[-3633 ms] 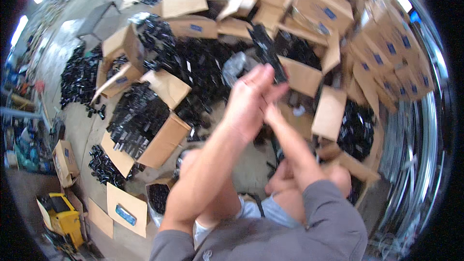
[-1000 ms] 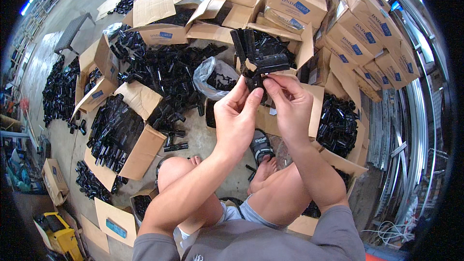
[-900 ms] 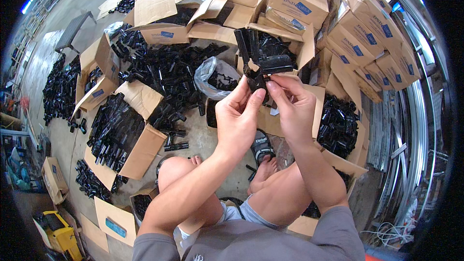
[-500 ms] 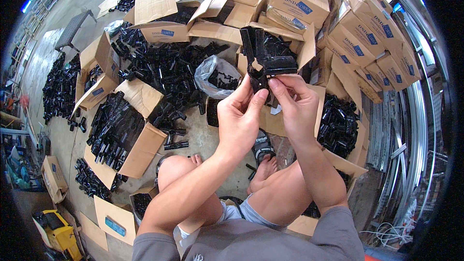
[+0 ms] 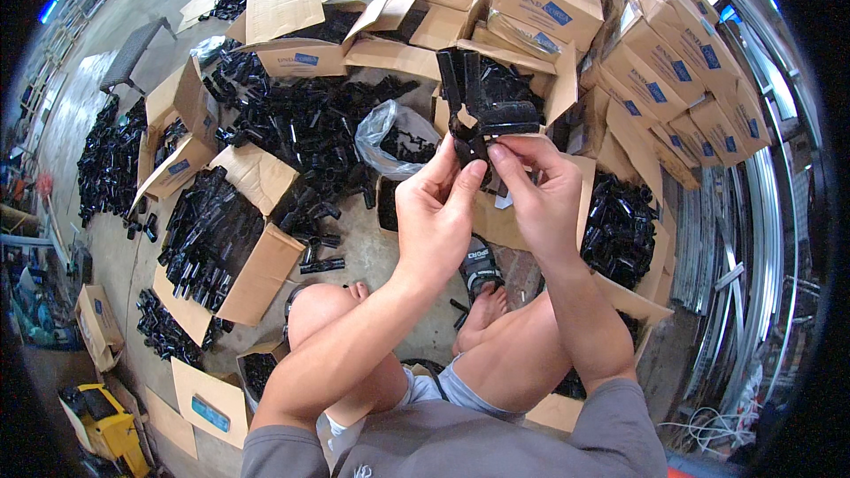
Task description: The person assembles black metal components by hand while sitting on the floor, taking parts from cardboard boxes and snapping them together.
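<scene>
Both hands hold up a black pipe joint (image 5: 509,118) with several half-round arms, in front of my chest. My left hand (image 5: 434,226) pinches its lower end between thumb and fingers. My right hand (image 5: 542,204) grips it beside that, under the arm that points right; the fingers of both hands nearly meet. Where the fingers press, small details of the joint are hidden. Just left of it, a clear plastic bag (image 5: 374,131) holds small black parts. Behind it stands an open carton (image 5: 560,93) of black pieces.
A large heap of black joints (image 5: 301,124) covers the floor ahead. Open cartons (image 5: 266,274) of similar pieces surround my legs. Stacked closed boxes (image 5: 655,71) rise at the far right, beside long metal profiles (image 5: 753,257). A phone (image 5: 211,414) lies on cardboard near a yellow-and-black case (image 5: 115,429).
The joint has tilted slightly in my fingers, its upright arms spreading a little to the left. Both hands have shifted left by a small amount and keep their grip.
</scene>
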A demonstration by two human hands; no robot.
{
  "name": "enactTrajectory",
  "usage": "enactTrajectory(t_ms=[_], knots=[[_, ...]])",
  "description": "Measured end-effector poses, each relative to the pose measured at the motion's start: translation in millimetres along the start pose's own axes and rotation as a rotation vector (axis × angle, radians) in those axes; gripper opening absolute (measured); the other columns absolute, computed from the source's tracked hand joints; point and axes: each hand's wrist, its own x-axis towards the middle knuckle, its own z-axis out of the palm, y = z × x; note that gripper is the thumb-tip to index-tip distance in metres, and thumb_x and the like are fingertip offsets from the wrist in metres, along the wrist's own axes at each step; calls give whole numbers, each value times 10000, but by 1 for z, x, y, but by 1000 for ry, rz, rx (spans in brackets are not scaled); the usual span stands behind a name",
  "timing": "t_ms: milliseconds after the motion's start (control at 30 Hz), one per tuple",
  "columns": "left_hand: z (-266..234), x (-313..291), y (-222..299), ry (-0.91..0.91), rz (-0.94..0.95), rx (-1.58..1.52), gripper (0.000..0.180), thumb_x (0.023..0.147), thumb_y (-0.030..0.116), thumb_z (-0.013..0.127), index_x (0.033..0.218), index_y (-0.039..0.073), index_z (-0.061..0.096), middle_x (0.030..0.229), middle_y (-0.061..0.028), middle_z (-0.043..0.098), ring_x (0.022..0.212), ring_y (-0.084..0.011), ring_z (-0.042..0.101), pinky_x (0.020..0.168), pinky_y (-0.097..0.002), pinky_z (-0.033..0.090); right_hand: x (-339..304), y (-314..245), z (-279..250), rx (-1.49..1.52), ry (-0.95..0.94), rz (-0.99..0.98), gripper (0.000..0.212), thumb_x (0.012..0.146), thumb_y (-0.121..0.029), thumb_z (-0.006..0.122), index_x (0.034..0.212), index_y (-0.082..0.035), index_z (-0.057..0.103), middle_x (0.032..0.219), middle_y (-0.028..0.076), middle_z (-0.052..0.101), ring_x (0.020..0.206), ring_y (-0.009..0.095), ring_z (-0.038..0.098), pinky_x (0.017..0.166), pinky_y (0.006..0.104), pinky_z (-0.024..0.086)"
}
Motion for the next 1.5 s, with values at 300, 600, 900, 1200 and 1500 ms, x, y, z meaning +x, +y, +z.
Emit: enactTrajectory(t_ms=[300, 600, 900, 1200, 1500], knots=[[2, 0, -1, -20, -2, -23, 416, 981, 12, 625, 1372, -93, 533, 1171, -57, 686, 993, -51, 588, 853, -204, 490, -7, 2, 7, 94, 47, 53, 167, 895, -105, 743, 1014, 12, 736, 949, 86, 742, 880, 153, 681, 815, 280, 513], [3, 1, 2, 5, -26, -83, 433, 986, 13, 617, 1392, -93, 513, 1191, -69, 685, 1015, -62, 597, 881, -216, 496, -4, 0, 14, 108, 109, 24, 169, 914, -120, 729, 1002, 25, 732, 914, 84, 744, 849, 129, 681, 792, 275, 518], [0, 1, 1, -5, -8, -48, 433, 985, 15, 620, 1385, -108, 509, 1170, -55, 686, 995, -49, 585, 857, -207, 493, -4, 3, 13, 118, 55, 51, 161, 913, -100, 729, 1018, 21, 718, 961, 82, 735, 888, 128, 678, 825, 279, 519], [-2, 0, -2, -10, 5, -7, 419, 981, 16, 625, 1372, -99, 529, 1181, -46, 680, 1002, -42, 583, 849, -199, 484, -2, 5, 16, 106, 63, 17, 183, 910, -128, 746, 1014, 18, 711, 944, 72, 735, 870, 114, 672, 796, 264, 518], [0, -1, -6, -8, 24, 15, 374, 990, 81, 643, 1335, -50, 584, 1053, 4, 693, 874, -19, 585, 749, -195, 491, 0, 18, 16, 128, 90, 51, 197, 908, -159, 753, 985, 20, 723, 916, 74, 744, 822, 96, 665, 745, 259, 513]])
